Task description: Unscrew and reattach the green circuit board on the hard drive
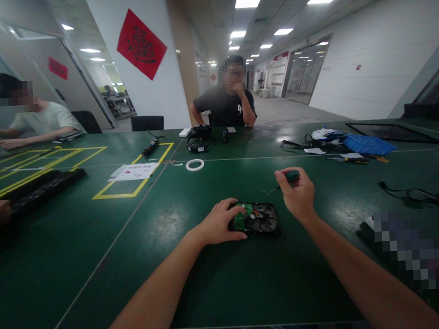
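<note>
A hard drive (264, 219) lies on the green table (197, 280) with its green circuit board facing up. My left hand (223, 223) grips its left end, thumb along the near edge and fingers over the board. Up and to the right of the drive, my right hand (299, 195) is closed around the dark green handle of a screwdriver (287, 177). The thin shaft points left and down, its tip apart from the drive. A few tiny screws (263, 190) lie just beyond the drive's far edge.
A roll of white tape (195, 165) and a black headset-like strap (199, 139) sit farther back. At back right are a blue tray (370, 144) and several tools. A black cable (422, 196) lies right. A person (225, 104) sits opposite; another person (49, 118) sits left.
</note>
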`<state>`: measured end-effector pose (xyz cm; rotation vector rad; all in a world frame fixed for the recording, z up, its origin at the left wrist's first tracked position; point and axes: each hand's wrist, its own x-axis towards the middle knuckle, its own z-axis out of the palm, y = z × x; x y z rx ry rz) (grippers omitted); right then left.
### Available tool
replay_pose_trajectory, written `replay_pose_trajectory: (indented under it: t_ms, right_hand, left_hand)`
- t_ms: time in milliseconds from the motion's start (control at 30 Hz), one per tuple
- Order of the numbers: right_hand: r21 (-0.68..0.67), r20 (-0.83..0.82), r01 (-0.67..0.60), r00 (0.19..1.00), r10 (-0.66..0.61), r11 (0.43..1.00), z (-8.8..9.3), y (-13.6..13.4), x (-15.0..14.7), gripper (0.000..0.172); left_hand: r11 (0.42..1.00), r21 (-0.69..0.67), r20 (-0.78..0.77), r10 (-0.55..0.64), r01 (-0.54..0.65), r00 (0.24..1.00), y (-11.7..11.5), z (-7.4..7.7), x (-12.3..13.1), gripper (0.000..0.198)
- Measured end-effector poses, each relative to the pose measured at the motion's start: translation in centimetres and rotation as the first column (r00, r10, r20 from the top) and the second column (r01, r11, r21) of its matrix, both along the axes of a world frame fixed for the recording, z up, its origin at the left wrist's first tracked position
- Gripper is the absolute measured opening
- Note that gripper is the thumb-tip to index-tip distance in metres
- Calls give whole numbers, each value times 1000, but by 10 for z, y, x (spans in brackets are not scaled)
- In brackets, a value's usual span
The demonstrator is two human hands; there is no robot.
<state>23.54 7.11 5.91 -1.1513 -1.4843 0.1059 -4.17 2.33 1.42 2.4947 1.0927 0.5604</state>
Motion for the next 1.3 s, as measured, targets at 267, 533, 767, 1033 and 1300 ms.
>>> replay_pose_trajectory:
  t_ms: [267,533,767,1033,1300]
  right_hand:
    - [-723,132,-226,883,451,653,-24,29,38,11]
    - [-897,-102,-371,703,704,240,-8,-5,1,26]
    - [-515,583,113,773,250,850,-31,23,14,33]
    - [-444,718,141,646,257,885,-53,39,11,28]
    - [-478,712,188,656,253,858,-53,39,19,18]
  left_hand:
    - [983,45,1,179,-179,984,12,-1,-21,67]
    - [791,-40,-90,605,-610,791,2,4,6,45]
    - [795,58,-149,605,-604,782,-37,12,51,111]
    - [874,63,-181,485,-482,856,-28,3,40,97]
    - [966,37,-165,259,-256,952,-9,3,7,84]
